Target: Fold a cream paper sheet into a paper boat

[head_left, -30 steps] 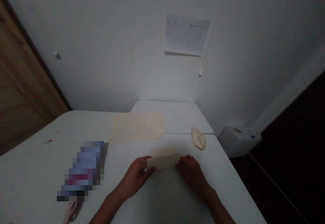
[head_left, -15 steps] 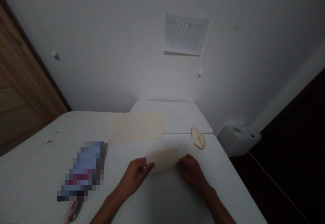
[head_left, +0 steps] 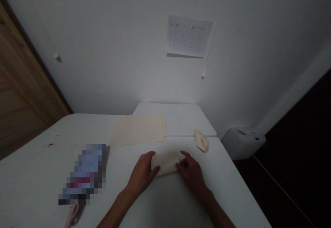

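A small folded beige sheet (head_left: 166, 162), paper or thin cloth, is between my two hands just above or on the white table. My left hand (head_left: 143, 167) grips its left edge, thumb on the near side and fingers curled around the far corner. At the right edge, my right hand (head_left: 191, 169) holds it with the thumb on the near face; the index finger is raised by the far corner and the other fingers are curled. Beyond lies a larger flat beige sheet (head_left: 139, 129). A small folded beige piece (head_left: 201, 141) sits to the right.
A pixelated blue item (head_left: 88, 169) lies left on the white table (head_left: 129, 204), with a pinkish strap (head_left: 72, 214) beside it. A white board (head_left: 178, 117) is at the back by the wall. A white container (head_left: 244, 142) stands right of the table.
My hands have shifted slightly closer together and wrapped further around the folded sheet's ends. The right index finger has lifted, and the sheet looks shorter from side to side.
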